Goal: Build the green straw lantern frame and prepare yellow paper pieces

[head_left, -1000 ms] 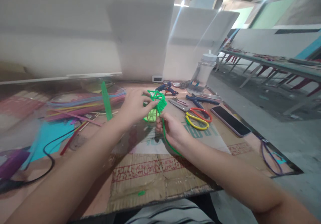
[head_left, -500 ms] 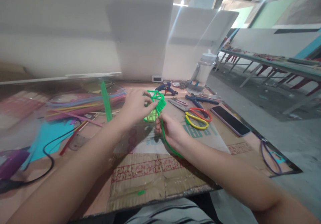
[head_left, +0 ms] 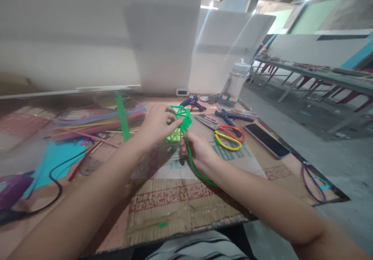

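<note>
My left hand [head_left: 159, 123] is closed on a small green frame [head_left: 185, 123], pinching its upper left with thumb and fingers. Green strand is wound in close turns along the frame's right side, and thin brownish sticks show below. My right hand [head_left: 196, 148] sits just under the frame, its fingers pinched on a green pipe cleaner [head_left: 190, 159]. That strand's loose length trails down beside my right wrist. Behind the fingers lies a yellow-green piece [head_left: 175, 135]; whether it belongs to the frame I cannot tell.
Scissors [head_left: 229, 138], pliers [head_left: 233, 117], a phone [head_left: 266, 140] and a water bottle [head_left: 234, 87] are on the right. A glue gun [head_left: 194, 103] lies behind the frame. Bundled coloured pipe cleaners [head_left: 96, 126], blue sheet [head_left: 55, 163] and a black cable [head_left: 60, 188] lie left.
Both hands keep almost the same place and grip. The green strand by my right wrist has shifted slightly; the whole view has moved a little.
</note>
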A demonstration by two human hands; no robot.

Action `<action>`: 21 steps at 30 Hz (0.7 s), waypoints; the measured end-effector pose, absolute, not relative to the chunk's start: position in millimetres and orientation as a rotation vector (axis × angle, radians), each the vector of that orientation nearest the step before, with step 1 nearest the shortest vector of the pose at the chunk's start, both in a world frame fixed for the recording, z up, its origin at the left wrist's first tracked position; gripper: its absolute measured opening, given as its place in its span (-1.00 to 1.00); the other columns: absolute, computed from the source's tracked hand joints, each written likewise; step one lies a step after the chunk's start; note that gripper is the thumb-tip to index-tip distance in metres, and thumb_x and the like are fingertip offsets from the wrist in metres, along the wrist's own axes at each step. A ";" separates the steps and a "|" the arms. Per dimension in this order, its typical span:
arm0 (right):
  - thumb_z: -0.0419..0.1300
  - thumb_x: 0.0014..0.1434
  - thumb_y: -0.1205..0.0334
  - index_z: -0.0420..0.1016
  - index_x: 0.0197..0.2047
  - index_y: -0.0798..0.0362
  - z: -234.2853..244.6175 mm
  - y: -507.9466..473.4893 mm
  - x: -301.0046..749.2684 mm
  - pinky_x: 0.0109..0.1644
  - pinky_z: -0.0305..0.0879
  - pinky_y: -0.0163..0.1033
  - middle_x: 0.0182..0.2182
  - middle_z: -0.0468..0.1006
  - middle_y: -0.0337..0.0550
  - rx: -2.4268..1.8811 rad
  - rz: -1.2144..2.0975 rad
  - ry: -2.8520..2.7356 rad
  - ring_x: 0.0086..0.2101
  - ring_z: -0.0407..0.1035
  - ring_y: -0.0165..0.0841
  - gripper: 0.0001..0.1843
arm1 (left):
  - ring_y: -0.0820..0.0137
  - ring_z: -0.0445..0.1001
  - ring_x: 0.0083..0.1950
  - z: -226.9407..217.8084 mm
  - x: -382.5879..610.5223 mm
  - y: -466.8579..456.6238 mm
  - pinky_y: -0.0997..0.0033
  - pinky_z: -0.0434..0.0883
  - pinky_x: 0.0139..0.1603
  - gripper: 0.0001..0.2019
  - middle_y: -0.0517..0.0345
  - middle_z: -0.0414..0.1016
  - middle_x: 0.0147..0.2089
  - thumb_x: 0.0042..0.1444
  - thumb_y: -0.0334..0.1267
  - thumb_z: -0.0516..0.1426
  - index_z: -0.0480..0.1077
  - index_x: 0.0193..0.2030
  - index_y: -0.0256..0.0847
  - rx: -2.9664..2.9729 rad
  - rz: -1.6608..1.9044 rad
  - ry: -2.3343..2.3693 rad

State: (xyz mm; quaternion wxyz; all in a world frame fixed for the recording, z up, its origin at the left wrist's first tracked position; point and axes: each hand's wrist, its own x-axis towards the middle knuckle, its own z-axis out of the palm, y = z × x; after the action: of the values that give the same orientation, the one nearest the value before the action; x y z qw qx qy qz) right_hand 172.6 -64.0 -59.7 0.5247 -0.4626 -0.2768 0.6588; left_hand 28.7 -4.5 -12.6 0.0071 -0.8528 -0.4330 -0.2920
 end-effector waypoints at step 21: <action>0.14 0.12 0.28 0.32 -0.57 0.06 -52.5 -63.7 175.5 -0.60 0.13 -0.40 -0.70 0.35 -0.33 -1.165 1.662 -0.544 -0.70 0.17 -0.53 -0.76 | 0.12 0.46 0.10 -12.5 28.8 -5.4 0.01 0.27 0.18 -0.69 0.03 0.59 -0.04 0.27 -0.02 0.16 0.61 -0.38 -0.11 -2.671 -0.912 -1.366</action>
State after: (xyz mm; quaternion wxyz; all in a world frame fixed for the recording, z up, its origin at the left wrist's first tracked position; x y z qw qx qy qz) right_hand 175.5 -63.7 -52.5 0.4969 -0.4811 -0.2248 0.6864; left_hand 28.8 -5.4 -12.5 0.0029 -0.8518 -0.4356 -0.2910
